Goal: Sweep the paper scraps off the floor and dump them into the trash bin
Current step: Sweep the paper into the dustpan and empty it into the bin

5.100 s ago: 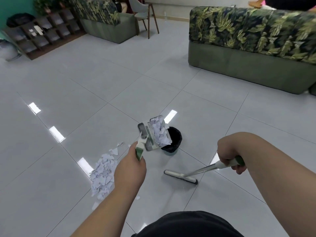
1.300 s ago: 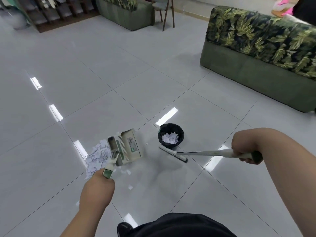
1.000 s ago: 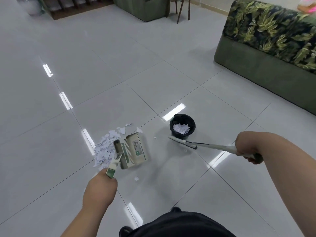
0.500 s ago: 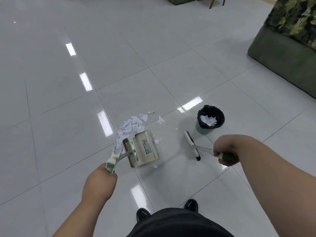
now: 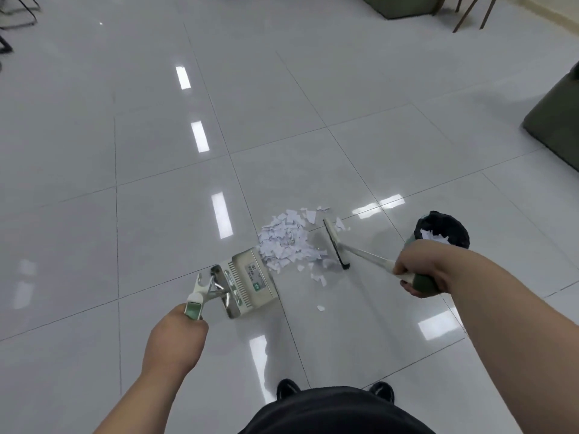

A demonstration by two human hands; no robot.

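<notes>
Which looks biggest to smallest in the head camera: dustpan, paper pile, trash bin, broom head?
1. Paper pile and dustpan: about alike, too close to rank.
2. Trash bin, partly hidden by the right hand.
3. Broom head.

You've lowered the dustpan [image 5: 250, 283] from above the trash bin [image 5: 445, 228] to the floor, and its mouth now meets the 7 o'clock edge of the scrap pile [image 5: 286, 238]. The bin now holds white scraps. You've swung the broom [image 5: 366, 255] from beside the bin to the pile's 3 o'clock side.
</notes>
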